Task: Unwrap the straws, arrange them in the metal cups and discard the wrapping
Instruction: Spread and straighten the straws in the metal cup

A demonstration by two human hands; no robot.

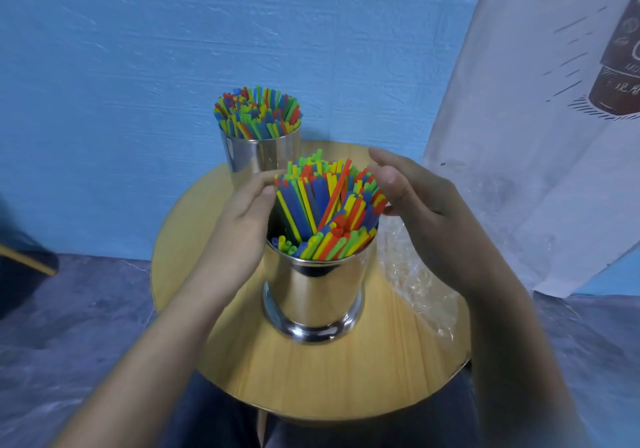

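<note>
Head view: left hand (239,225) and right hand (419,212) flank the straws (325,212) standing in the near metal cup (311,295); each grip is open, fingers extended at the bundle's sides, probably to gather the leaning straws upright. The far metal cup (259,153), behind it on the tabletop (311,378), holds a fuller bundle (258,115). Clear wrapping (412,274) lies on the tabletop just right of the near metal cup, not yet discarded.
</note>
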